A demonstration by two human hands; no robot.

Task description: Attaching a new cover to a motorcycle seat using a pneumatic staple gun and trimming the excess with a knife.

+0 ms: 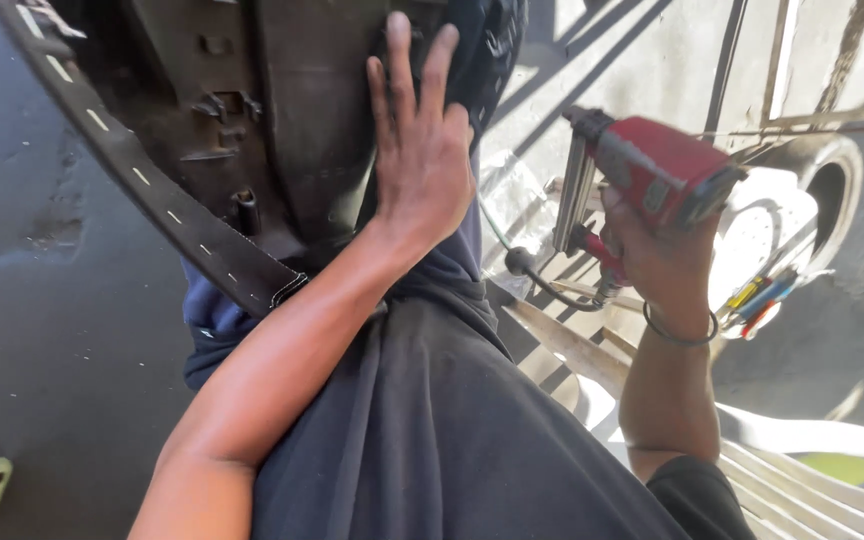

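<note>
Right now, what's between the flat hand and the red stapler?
In the head view, only sunlit floor and a thin hose lie between the left hand and the red stapler.

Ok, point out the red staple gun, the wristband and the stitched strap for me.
red staple gun [657, 165], head view, on its red body.
wristband [680, 338], head view, on the band around the right wrist.
stitched strap [152, 190], head view, mid-length of the dark strap.

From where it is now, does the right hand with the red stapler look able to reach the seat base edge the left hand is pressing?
Probably yes. The right hand holds the red stapler raised beside the dark seat base, nothing between them; the left hand lies flat on it, covering part of that edge.
</note>
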